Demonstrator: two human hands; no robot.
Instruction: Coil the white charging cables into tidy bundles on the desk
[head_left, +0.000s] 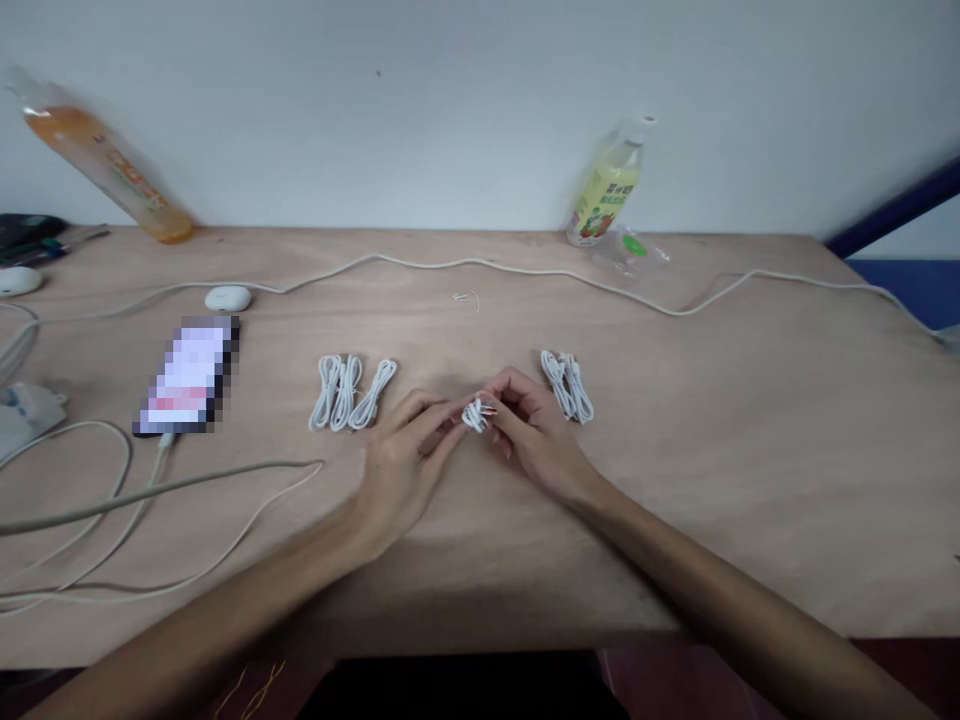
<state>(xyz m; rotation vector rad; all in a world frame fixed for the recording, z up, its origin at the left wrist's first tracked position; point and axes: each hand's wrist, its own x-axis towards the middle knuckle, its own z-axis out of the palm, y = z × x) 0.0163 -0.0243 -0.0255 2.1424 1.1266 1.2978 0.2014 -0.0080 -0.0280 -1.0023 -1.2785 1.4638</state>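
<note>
Between my two hands is a small coiled white cable [475,414], seen end-on, with a bit of red and dark at its right side. My left hand [411,455] pinches it from the left with thumb and fingers. From the other side, my right hand [534,430] has its fingertips closed on it. Three bundled white cables [345,392] lie on the table just left of my left hand. To the right, beside my right hand, are more bundled white cables [568,385], lying side by side.
A phone [187,375] with a plugged-in cord lies left, near a white earbud case [228,298]. A long white cord [465,263] crosses the back of the wooden table [750,430]. An orange bottle [112,175] and a yellow bottle [607,190] stand by the wall.
</note>
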